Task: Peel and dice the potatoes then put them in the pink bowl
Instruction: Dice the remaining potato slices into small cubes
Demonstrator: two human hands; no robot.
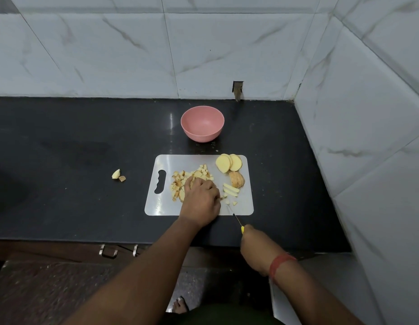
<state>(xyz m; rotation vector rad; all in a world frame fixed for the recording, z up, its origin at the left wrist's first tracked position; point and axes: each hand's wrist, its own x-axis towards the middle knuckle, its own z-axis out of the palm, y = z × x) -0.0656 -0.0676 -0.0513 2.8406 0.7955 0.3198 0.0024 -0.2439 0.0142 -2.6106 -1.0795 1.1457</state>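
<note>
A heap of diced potato (192, 178), too many cubes to be counted, is spread over the left half of one white cutting board (247, 207). It is partly covered by the left hand (200, 195), whose grip is curled down over the pieces. Two pale round slices (228, 163) are leaned together at the board's far right corner; one skin-on chunk (237, 179) and about three strips (230, 190) are seen nearer. One knife (234, 215) is held by the right hand (255, 248), grip clamped round its yellow handle. One pink bowl (202, 124) is stood beyond the board. Two scraps (118, 175) are left on the black bench (75, 148).
</note>
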